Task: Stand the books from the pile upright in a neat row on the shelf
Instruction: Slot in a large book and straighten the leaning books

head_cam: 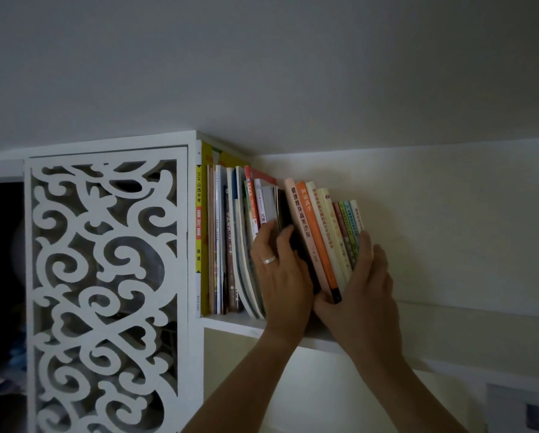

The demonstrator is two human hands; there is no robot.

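A row of books stands on a white wall shelf [227,324]. At its left end a tall yellow book [198,232] stands upright against the cabinet side. The thin books [221,242] beside it are upright too. Further right a pink book [301,220], an orange book [316,235] and several pale ones lean to the left. My left hand [280,273], with a ring on it, presses flat against the spines in the middle of the row. My right hand [365,289] cups the right end of the leaning group, with its fingers straight along the outermost book. The pile is out of view.
A white cabinet door [105,292] with cut-out scrollwork stands left of the shelf. The ceiling runs close above the books. To the right of the row is bare cream wall [449,229]. A dark opening lies at the far left.
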